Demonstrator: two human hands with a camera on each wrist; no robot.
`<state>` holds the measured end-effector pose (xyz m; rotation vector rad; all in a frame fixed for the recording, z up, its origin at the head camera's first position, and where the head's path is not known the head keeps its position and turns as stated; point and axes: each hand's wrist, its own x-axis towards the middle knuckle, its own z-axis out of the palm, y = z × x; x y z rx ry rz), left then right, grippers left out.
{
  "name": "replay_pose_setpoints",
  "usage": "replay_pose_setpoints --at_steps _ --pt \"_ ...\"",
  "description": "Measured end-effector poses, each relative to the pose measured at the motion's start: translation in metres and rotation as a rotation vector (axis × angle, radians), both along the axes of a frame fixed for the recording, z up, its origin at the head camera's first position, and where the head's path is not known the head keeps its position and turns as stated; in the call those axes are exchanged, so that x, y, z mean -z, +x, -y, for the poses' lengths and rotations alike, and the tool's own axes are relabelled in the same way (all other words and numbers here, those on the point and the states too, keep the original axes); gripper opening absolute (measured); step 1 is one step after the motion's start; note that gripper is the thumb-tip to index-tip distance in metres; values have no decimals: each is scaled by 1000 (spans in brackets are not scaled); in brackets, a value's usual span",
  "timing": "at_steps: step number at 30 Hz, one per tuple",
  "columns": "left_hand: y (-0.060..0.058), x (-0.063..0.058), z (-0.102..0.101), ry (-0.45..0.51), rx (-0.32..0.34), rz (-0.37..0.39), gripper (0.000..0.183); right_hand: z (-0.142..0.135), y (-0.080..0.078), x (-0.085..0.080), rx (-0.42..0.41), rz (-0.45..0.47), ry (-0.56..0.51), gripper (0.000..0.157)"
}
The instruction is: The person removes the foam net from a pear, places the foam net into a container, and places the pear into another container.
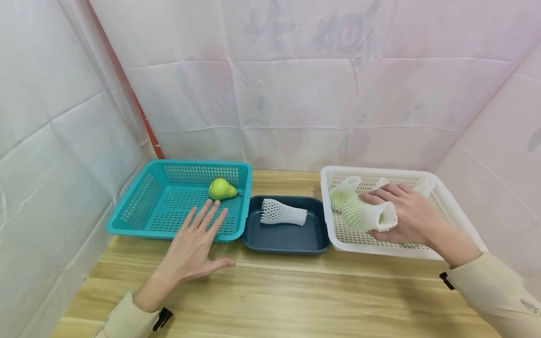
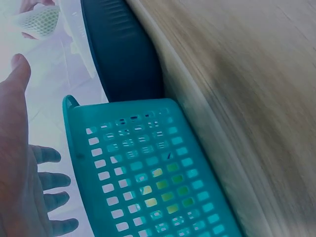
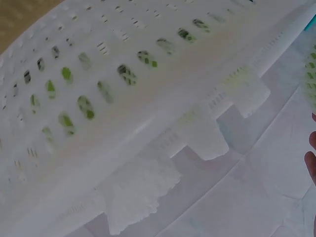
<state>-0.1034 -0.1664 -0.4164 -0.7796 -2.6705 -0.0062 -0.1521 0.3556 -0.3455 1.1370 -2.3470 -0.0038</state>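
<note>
My right hand (image 1: 410, 213) grips a green pear in a white foam net sleeve (image 1: 359, 213) over the white basket (image 1: 458, 213). The sleeve's narrow open end points toward me. More sleeved pears (image 1: 340, 197) lie in that basket, partly hidden by the hand. With fingers spread and straight, my left hand (image 1: 190, 256) hovers by the near edge of the teal basket (image 1: 139, 202). A bare green pear (image 1: 221, 189) lies inside there, beyond the fingertips. An unfilled white foam sleeve (image 1: 283, 212) rests on its side in the dark blue tray (image 1: 287, 241) between the baskets.
All three containers stand in a row on the wooden table (image 1: 279, 295). White sheeting (image 1: 291, 108) hangs behind them and along both sides. In the right wrist view, several white sleeve ends (image 3: 205, 136) stick up past the white basket's rim (image 3: 118, 143).
</note>
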Motion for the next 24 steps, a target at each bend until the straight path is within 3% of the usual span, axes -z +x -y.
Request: replay_pose_setpoints --at_steps 5,10,21,24 --pt "1 -2 -4 9 12 -27 121 13 6 7 -26 -20 -58 82" --pt "2 -3 -7 19 29 -29 120 30 10 11 -83 -41 -113 79" --pt "4 -1 -13 18 39 -14 120 66 21 23 -148 -39 -100 75" --pt "4 0 -13 18 34 -13 121 75 26 26 -154 -36 -105 87"
